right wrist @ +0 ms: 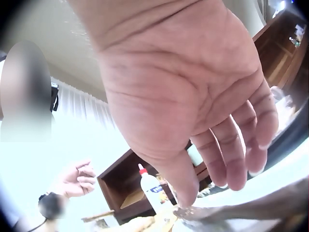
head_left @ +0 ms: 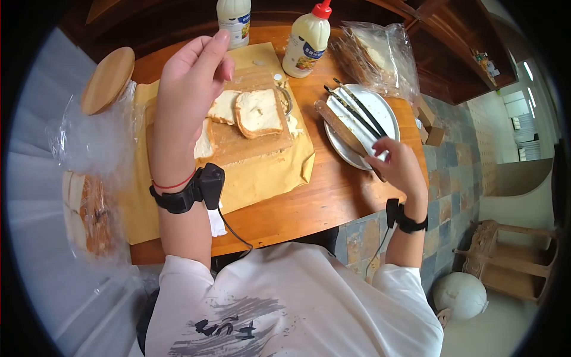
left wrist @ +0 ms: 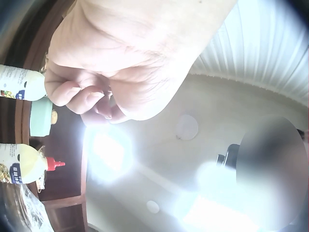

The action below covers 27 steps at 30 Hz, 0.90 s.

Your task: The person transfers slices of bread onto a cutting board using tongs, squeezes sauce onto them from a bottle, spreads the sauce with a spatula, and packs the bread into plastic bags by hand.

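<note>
In the head view my left hand is raised over the wooden cutting board, fingers loosely curled; nothing shows between them in the left wrist view. Bread slices with a pale spread lie on the board. My right hand hovers at the near right rim of a white plate, its fingers hanging down and apart in the right wrist view. Across the plate lie dark chopsticks and a long, flat, brownish utensil. The utensil's near end lies right by my right fingertips.
Two dressing bottles, one white-bodied and one red-capped, stand at the back. A bag of bread sits behind the plate. Yellow paper lies under the board. At left are a round wooden lid and bagged sliced bread.
</note>
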Motion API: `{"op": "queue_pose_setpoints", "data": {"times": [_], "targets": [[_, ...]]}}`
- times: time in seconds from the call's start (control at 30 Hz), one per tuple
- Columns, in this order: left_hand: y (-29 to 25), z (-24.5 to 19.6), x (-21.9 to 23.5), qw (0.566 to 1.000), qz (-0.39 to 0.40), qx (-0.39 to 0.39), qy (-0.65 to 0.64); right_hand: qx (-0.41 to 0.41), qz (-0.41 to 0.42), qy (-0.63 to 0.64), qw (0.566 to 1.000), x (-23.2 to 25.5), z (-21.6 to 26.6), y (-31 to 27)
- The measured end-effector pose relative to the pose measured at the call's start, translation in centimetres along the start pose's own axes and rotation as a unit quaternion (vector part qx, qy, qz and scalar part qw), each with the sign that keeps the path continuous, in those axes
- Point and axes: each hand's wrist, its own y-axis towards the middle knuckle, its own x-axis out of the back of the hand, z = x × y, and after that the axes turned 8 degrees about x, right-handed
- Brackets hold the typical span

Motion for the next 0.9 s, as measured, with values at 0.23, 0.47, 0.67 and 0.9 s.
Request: {"op": "queue_pose_setpoints", "data": {"times": [0.23, 0.47, 0.67, 0.9], "targets": [[0.2, 0.1, 1.4, 1.0, 0.013, -0.021, -0.013, 0.021, -0.037, -0.054, 0.998, -2.3, -1.8, -2.7], [-0.3, -0.3, 1.0, 0.998, 0.019, -0.048, -0.03, 0.056, -0.084, 0.047, 0.994, -3.3, 0.5, -1.9], [-0.5, -0.4, 1.1, 0.998, 0.019, -0.051, -0.04, 0.087, -0.109, 0.112, 0.984, -7.0, 2.7, 0.0], [-0.4, -0.3, 1.0, 0.997, 0.028, -0.065, -0.031, 0.092, -0.051, 0.056, 0.993, -7.7, 4.4, 0.4]]}}
